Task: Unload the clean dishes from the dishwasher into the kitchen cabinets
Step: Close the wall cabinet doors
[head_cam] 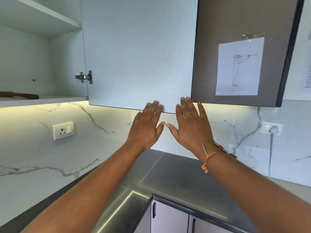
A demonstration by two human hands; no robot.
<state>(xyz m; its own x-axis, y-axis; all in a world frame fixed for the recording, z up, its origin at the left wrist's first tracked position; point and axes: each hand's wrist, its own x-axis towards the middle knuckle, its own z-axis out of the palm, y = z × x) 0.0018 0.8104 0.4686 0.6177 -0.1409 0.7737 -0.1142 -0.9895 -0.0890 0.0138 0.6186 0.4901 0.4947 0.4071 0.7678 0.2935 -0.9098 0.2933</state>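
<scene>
Reference: flat white laminate cabinet door, standing open on a steel hinge.
Left of it: open white upper cabinet, lower shelf carrying one brown wooden item at the far end.
Right of it: closed dark-grey door bearing a taped paper sketch.
Below it: grey steel desk.

Left hand and right hand raised at the door's lower edge, palms facing away. Grip on both: spread wide, thumb tips nearly meeting, nothing held. Contact with the door: cannot tell.

No clean dishes and no dishwasher in view; only the destination cabinet visible.

Risks, as judged:
- Door pushed to with unloading unfinished, forcing a reopening with loaded hands.
- Skin pinched between the closing edge and the dark-grey door.
- Head strike on the projecting lower corner when bending toward the desk.
</scene>
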